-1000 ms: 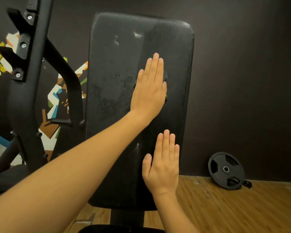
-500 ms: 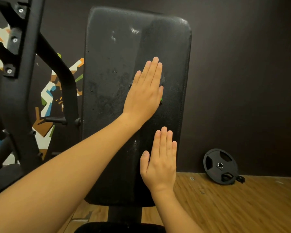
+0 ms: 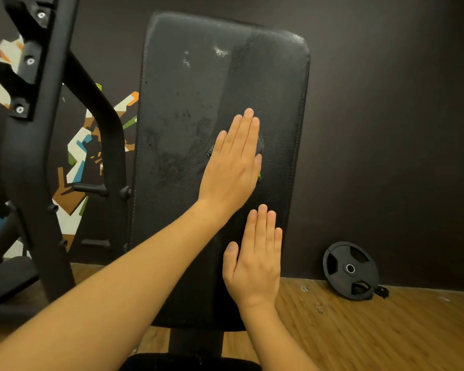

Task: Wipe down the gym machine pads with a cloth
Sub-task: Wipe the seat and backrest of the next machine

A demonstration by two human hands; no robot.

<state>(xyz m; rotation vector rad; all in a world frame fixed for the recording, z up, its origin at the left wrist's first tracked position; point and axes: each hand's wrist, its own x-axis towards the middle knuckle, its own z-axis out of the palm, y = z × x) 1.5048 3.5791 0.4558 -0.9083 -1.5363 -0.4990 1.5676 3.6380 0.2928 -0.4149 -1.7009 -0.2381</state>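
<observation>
You are pressing a dark cloth (image 3: 261,145), mostly hidden, to the upright black leatherette pad (image 3: 198,76) with your flat, straight-fingered left grip (image 3: 233,162); your right grip (image 3: 255,261), flat and empty, is bracing below. Damp streaks are covering its left side; the right strip seemingly remains.

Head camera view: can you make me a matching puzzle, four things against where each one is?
Things: 1 left hand; 2 right hand; 3 cloth; 4 weight plate.
Places: A on the floor by the wall; B flat on the pad, low down; C mostly hidden under a hand; D pressing mid-pad.
Pairs: 1-D; 2-B; 3-C; 4-A.
</observation>
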